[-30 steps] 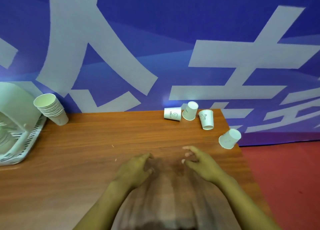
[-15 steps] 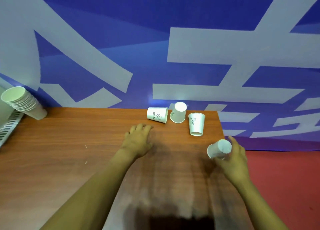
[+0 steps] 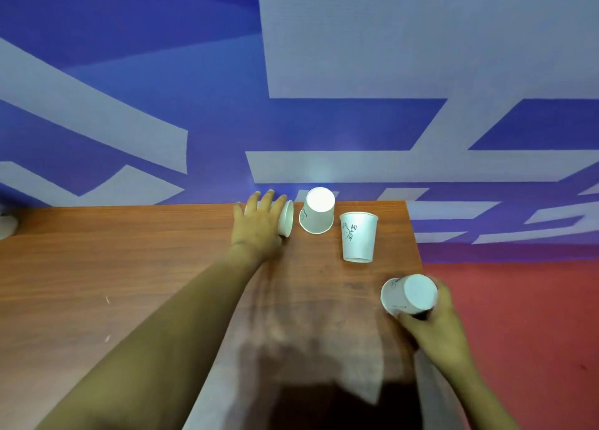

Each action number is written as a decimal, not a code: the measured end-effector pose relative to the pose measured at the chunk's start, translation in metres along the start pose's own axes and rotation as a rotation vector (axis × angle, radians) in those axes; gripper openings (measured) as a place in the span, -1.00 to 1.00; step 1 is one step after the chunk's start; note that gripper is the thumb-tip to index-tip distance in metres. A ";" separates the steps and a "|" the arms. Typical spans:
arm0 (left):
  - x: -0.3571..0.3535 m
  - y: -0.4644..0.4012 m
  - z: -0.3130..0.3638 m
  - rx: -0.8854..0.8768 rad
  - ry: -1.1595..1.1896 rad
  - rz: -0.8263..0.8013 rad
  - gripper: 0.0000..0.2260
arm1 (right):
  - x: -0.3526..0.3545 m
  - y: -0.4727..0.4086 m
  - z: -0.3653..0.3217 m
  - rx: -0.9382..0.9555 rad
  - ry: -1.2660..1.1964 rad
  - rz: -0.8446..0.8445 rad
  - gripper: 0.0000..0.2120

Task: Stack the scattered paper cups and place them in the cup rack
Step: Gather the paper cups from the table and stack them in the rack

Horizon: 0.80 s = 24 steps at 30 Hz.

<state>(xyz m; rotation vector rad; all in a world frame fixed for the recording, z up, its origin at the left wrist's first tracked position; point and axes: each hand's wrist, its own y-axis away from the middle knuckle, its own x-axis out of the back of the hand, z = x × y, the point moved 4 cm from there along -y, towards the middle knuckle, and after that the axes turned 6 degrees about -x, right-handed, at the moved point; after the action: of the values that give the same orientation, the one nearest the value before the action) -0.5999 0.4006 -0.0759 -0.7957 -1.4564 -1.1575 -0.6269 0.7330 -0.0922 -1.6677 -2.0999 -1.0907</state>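
The left hand (image 3: 259,223) covers most of the cup lying on its side (image 3: 287,218); only its rim end shows, and its print is hidden. The right hand (image 3: 432,324) hides the lower side of the cup it holds (image 3: 409,295). A white object (image 3: 7,227) is cut off by the left edge. The near tabletop (image 3: 129,267) is blurred with shadow

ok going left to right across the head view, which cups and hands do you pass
left hand gripping the cup on its side → upside-down cup → Hi cup → cup held by the right hand
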 end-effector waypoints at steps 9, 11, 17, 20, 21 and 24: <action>-0.012 0.009 -0.004 -0.017 0.084 0.013 -0.46 | -0.002 0.004 -0.014 -0.006 -0.051 0.022 -0.43; -0.013 0.027 -0.006 0.033 0.212 0.009 -0.43 | -0.001 0.012 -0.020 0.006 -0.074 0.039 -0.40; 0.000 0.112 -0.028 0.144 0.632 0.117 -0.28 | -0.012 0.055 -0.045 0.082 -0.049 -0.039 -0.38; 0.023 0.158 -0.045 0.166 0.666 0.217 -0.39 | -0.020 0.088 -0.067 0.150 -0.071 -0.053 -0.41; 0.031 0.173 -0.050 0.168 0.697 0.254 -0.41 | -0.023 0.099 -0.075 0.173 -0.074 -0.058 -0.41; 0.051 0.216 -0.058 0.106 0.793 0.346 -0.36 | -0.036 0.129 -0.089 0.217 -0.077 -0.085 -0.49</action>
<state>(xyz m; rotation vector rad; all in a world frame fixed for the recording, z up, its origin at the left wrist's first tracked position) -0.3930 0.4070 0.0234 -0.4074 -0.6799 -0.9547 -0.5195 0.6550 -0.0017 -1.5534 -2.2644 -0.7980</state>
